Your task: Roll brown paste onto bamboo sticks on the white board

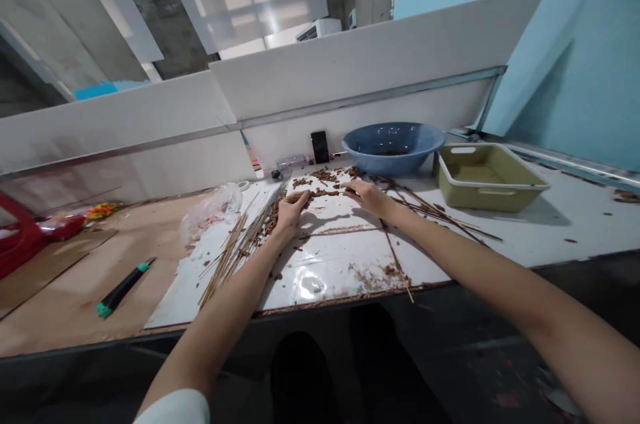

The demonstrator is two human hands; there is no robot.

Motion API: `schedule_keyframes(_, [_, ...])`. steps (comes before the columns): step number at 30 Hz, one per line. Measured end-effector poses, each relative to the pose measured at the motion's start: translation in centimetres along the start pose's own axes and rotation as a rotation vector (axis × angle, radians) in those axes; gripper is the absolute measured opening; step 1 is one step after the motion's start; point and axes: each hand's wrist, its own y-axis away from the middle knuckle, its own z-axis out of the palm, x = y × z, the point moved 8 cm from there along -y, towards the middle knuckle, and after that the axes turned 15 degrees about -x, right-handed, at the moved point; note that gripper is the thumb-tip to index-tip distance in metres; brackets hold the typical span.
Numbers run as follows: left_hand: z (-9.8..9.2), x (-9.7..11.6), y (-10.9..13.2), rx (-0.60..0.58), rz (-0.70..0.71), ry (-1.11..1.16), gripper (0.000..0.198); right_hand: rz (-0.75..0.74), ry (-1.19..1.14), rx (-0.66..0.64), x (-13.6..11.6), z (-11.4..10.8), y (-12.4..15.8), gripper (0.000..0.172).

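Leftward first: a red plastic object [20,237] cut off by the frame, then a tan stretch of the table [75,317] with a black-and-green utility knife [124,287] lying well apart from everything else. Next, a crumpled clear plastic bag [210,214] just beside a loose sheaf of thin brown sticks [227,261], both at the left end of a glossy white board [320,271]. Mid-board, the left hand [290,211] curled loosely over a ridge of brown crumbs [320,194], and the right hand [367,197] palm-down at the ridge's other end, fingers on the crumbs, neither hand clenched. Whether any crumbs sit pinched between the fingers: impossible to tell. Step in hand, by the look of it: working the crumbs by hand along the board. Any next move calling for care near the table's front edge, with a drop just past the board. Farther right, a phone [320,147] upright against the back panel [370,124], a blue bowl [393,144] right beside it, more sticks [435,214] fanned out beneath the right forearm, and a pale olive tray [487,177] just beyond them.
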Motion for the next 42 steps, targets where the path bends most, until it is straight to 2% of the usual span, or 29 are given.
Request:
schedule_keyframes(5, [-0.4,-0.3,0.0,0.016,-0.023,0.023,0.058,0.036,0.000,-0.021,0.3,-0.2,0.1,0.023])
schedule_keyframes(8, [-0.7,-0.2,-0.1,0.032,-0.026,0.068,0.071,0.053,0.021,-0.029,0.2,-0.1,0.0,0.022])
schedule_keyframes(11, [-0.3,-0.5,-0.2,-0.035,-0.062,0.059,0.082,0.061,0.031,-0.027,0.0,-0.1,0.0,0.022])
schedule_keyframes(13, [-0.1,-0.7,-0.3,-0.080,-0.080,0.004,0.075,0.064,0.033,-0.030,-0.2,0.0,0.0,0.021])
schedule_keyframes(17, [0.0,-0.6,-0.2,-0.096,-0.054,-0.125,0.060,0.102,0.065,-0.046,-0.8,-0.1,0.0,0.021])
schedule_keyframes(21, [1.3,0.2,0.3,-0.165,-0.037,-0.227,0.056,0.082,0.171,-0.066,-2.5,-0.3,-0.1,0.038])
schedule_keyframes(24, [2.5,1.0,0.9,-0.208,-0.020,-0.264,0.054,0.040,0.171,-0.107,-3.7,0.3,-0.4,0.046])
schedule_keyframes(27, [3.4,1.3,1.5,-0.240,-0.042,-0.298,0.054,0.024,0.133,-0.162,-4.2,1.7,-0.9,0.038])
schedule_keyframes(31, [3.5,1.5,1.6,-0.234,-0.057,-0.327,0.053,0.081,0.083,-0.218,-3.4,3.0,-1.1,0.025])
schedule_keyframes(37, [3.3,1.9,1.4,-0.213,-0.041,-0.386,0.047,0.096,0.015,-0.168,-3.5,2.3,-0.8,0.017])
schedule_keyframes(42, [3.4,2.3,1.6,-0.196,-0.028,-0.350,0.043,0.115,0.060,-0.172,-3.7,2.1,-0.9,0.017])
